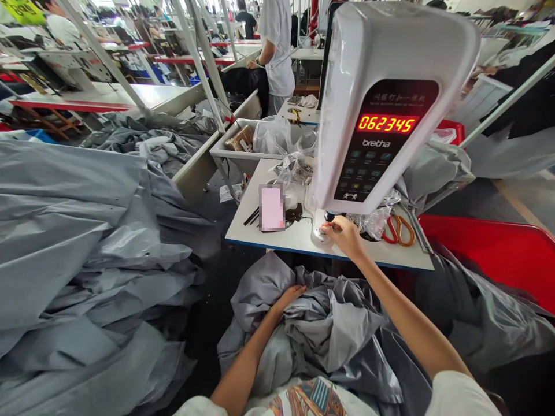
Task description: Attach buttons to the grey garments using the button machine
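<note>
Under the head of the white button machine point(390, 52), whose red display reads 062345, my right hand point(342, 234) is at the small round base point(321, 232). Its thumb and fingertips are pinched together there; what they hold is too small to make out. Lower down, my left hand point(295, 292) lies among the folds of grey fabric point(355, 323) bunched on my lap. Its fingers are bent into the cloth and closed on it. The fabric hangs below the front edge of the white table point(243, 225).
Red-and-orange-handled scissors point(399, 230) lie right of the machine, a pink card point(272, 208) left of it. Large grey fabric piles point(65, 231) fill the left side. A red bin point(489, 254) stands at right. Behind the table, a person point(277, 52) stands near a bin point(221, 147).
</note>
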Demonstrator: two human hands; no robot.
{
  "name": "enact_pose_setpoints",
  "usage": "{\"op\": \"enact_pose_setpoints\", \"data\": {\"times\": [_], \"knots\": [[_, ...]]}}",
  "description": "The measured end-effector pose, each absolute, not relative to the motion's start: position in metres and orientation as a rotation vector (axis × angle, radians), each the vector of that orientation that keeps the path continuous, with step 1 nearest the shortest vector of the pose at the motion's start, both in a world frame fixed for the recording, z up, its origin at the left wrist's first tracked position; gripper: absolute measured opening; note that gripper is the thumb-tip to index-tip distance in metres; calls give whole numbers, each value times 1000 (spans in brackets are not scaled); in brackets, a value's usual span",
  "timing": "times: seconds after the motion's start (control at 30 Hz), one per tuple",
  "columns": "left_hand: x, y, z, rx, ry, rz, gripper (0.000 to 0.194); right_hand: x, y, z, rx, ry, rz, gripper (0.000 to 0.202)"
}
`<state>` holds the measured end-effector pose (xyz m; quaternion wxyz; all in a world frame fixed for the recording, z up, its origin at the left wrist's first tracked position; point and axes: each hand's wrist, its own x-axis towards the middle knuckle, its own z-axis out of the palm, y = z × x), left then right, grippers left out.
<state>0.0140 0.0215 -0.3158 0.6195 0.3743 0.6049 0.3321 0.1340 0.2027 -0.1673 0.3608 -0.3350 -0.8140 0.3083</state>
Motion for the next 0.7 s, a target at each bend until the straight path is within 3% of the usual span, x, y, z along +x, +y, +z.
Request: {"op": "enact_pose_setpoints", "data": {"times": [0.17, 0.37, 0.47, 0.57, 0.7], "knots": [[13, 25, -277, 941, 1428, 842, 35, 135, 205, -172, -889, -2059, 934, 25], [2, 44, -178, 1279, 1336, 912, 39, 148, 170, -157, -901, -1954, 819, 24], [-6, 51, -142, 1422, 1319, 873, 41, 163, 145, -155, -873, -2026, 1067, 25], [-14, 58, -130, 1532, 1354, 844, 40, 174, 135, -165, -896, -2064, 1386, 27], [-18, 72, -133, 1570, 1521, 896, 39, 174, 141, -175, -1050, -1846, 1437, 36]]}}
